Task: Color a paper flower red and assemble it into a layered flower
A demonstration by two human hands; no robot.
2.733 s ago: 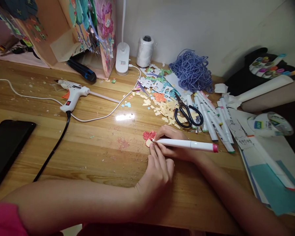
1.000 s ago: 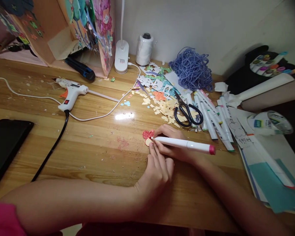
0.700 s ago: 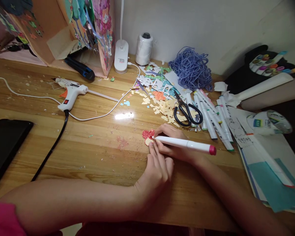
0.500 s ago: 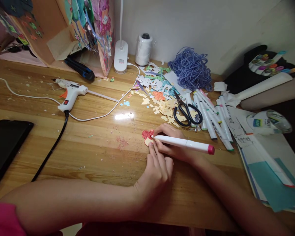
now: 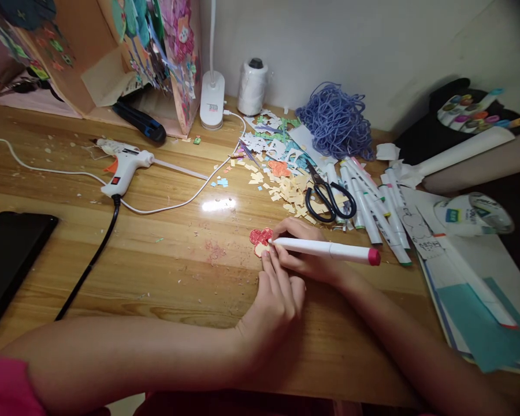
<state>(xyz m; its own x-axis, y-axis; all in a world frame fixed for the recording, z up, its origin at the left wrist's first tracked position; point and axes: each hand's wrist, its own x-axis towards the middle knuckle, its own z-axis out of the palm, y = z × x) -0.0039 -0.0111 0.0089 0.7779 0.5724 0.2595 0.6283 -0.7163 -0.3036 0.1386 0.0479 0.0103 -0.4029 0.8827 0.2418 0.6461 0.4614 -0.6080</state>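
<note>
A small flower-shaped paper cutout [image 5: 260, 249] lies on the wooden table, its upper petals coloured red and a lower one still cream. My left hand [image 5: 279, 294] holds it down, fingertips pressed together on its lower edge. Just above and to the right, my right hand [image 5: 301, 245] grips a white marker [image 5: 329, 249] with a red-pink end. The marker's tip touches the cutout near its centre, partly hidden by the fingers.
Paper scraps [image 5: 286, 185], black-handled scissors [image 5: 329, 199] and several markers [image 5: 372, 202] lie beyond my hands. A glue gun [image 5: 125, 167] with its cord and a black phone [image 5: 13, 260] are on the left. Blue yarn [image 5: 335, 121] and a tape roll [image 5: 474, 214] sit further right.
The marker has shifted very slightly to the right at its tail end, its tip staying on the cutout. My left hand has barely moved.
</note>
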